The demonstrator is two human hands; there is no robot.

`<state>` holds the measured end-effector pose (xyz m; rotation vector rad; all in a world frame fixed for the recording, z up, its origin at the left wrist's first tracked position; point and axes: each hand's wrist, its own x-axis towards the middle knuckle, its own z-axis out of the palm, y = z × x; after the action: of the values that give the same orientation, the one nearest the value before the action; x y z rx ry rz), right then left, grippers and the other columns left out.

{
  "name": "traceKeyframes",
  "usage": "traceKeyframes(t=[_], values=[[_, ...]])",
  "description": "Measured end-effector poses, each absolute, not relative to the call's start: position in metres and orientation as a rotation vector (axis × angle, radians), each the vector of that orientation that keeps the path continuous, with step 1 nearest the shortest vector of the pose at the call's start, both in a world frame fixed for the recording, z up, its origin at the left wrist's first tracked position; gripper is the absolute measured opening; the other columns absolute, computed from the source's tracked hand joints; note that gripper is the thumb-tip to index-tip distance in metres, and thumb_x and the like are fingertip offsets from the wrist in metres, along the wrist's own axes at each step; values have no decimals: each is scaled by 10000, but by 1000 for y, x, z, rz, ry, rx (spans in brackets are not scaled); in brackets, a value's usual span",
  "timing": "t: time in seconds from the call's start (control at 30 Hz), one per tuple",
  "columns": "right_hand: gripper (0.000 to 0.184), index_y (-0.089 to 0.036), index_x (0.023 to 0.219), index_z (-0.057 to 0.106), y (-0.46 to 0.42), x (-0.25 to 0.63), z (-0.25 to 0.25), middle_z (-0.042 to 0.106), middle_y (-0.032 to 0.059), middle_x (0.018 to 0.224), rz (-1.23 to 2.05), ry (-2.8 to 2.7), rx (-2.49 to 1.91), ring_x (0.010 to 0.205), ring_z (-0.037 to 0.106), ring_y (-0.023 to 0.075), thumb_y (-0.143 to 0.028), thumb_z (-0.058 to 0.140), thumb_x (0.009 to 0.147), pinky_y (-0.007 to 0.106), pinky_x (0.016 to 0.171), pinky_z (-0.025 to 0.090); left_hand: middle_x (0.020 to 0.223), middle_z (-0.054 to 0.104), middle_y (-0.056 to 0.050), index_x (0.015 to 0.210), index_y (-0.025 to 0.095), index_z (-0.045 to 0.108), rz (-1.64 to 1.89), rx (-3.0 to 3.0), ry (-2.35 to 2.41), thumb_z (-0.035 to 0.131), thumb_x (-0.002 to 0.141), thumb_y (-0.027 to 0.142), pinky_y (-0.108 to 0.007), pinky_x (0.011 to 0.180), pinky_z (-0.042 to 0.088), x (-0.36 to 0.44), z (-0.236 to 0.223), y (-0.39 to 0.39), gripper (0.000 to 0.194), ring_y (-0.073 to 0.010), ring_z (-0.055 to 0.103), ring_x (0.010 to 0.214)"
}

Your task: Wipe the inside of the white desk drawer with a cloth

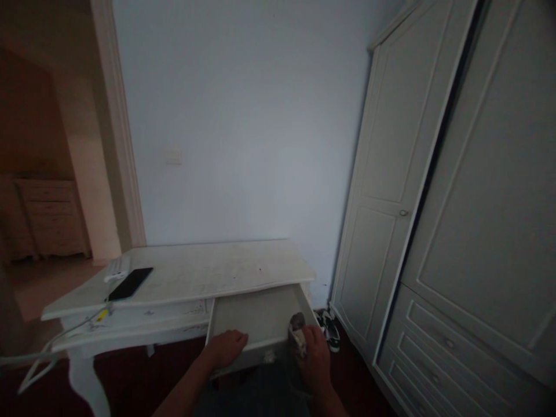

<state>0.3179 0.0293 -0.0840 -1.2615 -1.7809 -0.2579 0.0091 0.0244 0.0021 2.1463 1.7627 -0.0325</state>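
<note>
A white drawer [256,318] is pulled out from the white desk [226,263], and its pale bottom shows. My left hand [226,347] is closed over the left part of the drawer's front edge, fingers curled on the rim. At the drawer's front right corner, my right hand [316,353] is shut on a crumpled greyish cloth [297,333], part of which sticks out past the fingers. A small round knob [269,356] sits on the drawer front, between my two hands.
A dark phone [131,284] and a white power strip [118,269] lie on the desk's left end, with a cable [73,330] hanging off. Black-and-white shoes [330,331] stand on the floor right of the desk. A tall wardrobe [386,174] fills the right side.
</note>
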Motion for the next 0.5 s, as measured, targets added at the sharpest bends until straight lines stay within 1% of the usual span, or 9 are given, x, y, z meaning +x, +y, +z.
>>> traceKeyframes(t=[0.07,0.17,0.23,0.37,0.43,0.5], values=[[360,-260,1228,585,30,328,-81,604,139,1130,-232,-1615,-1401,1042,599,367,-362,632,886,467,856,510,1339,729,-142,1229,212,735,-15,2137,1751,228,1042,466,-398,1031,487,10,3,26,596,-275,665,1259],[333,-268,1213,555,22,302,-78,587,127,1098,-184,-1535,-1449,1021,594,357,-352,626,899,458,851,514,1328,731,-164,1206,184,749,5,2118,1752,222,1037,448,-397,1020,499,12,5,26,613,-286,681,1241],[344,-277,1199,545,15,267,-79,582,116,1087,-145,-1594,-1399,1010,590,343,-307,649,873,449,859,517,1324,733,-167,1205,180,751,7,2113,1756,231,1034,448,-404,1023,499,12,6,26,609,-294,678,1249],[474,-275,1212,566,7,215,-86,586,136,1123,-184,-1724,-1343,1045,567,378,-273,720,763,516,910,495,1339,734,-143,1208,206,757,4,2111,1753,218,1041,479,-389,1030,498,13,5,25,627,-278,671,1267],[493,-279,1215,587,8,217,-88,592,128,1119,-204,-1821,-1284,1028,572,368,-259,727,743,510,898,497,1358,726,-141,1226,209,753,1,2108,1757,200,1043,503,-397,1031,502,12,5,25,653,-283,670,1272],[502,-283,1237,601,13,238,-89,601,112,1110,-220,-1928,-1187,1004,585,340,-250,721,751,473,873,509,1366,721,-148,1240,204,748,-3,2109,1761,197,1042,505,-407,1036,503,12,4,25,658,-288,668,1276]])
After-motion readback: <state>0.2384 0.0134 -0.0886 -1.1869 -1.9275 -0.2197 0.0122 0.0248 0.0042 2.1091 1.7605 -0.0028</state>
